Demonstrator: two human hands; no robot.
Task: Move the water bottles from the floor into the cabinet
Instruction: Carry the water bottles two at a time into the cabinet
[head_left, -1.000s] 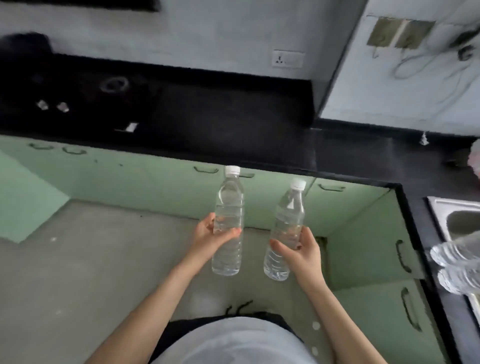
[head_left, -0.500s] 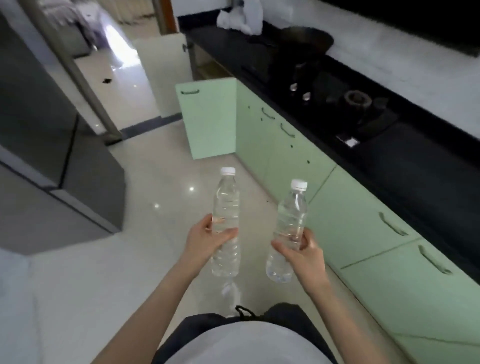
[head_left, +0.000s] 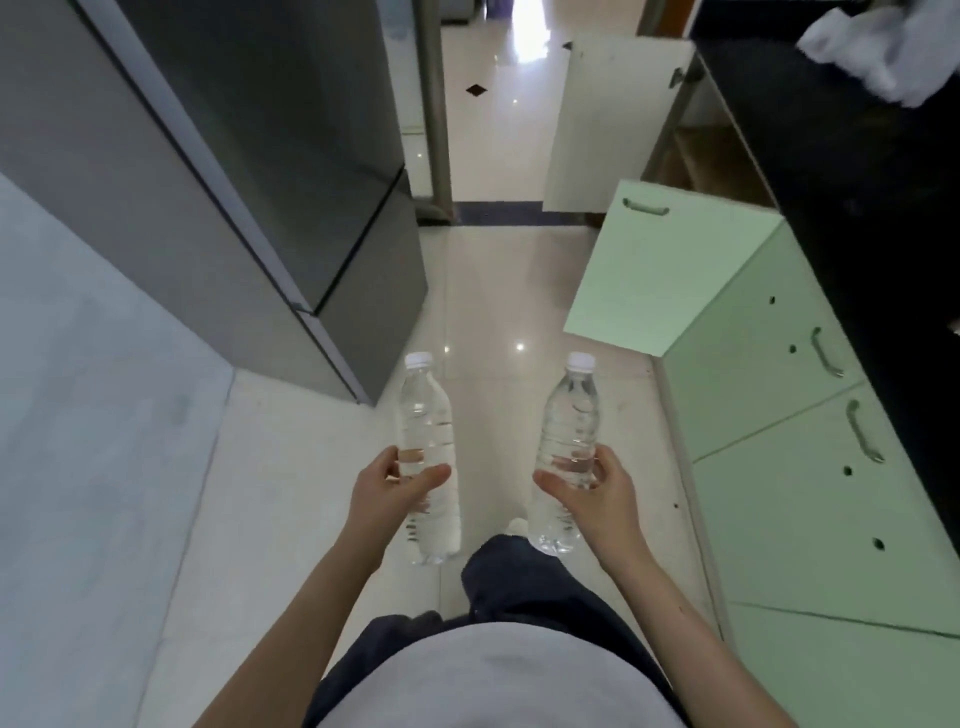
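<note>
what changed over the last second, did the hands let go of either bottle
No. The view swung left: a second ago it faced the counter corner and sink, now it looks down the aisle between the grey fridge and the green cabinets, toward an open cabinet door. The left hand and right hand grip the left bottle and right bottle, upright, as before.
</note>
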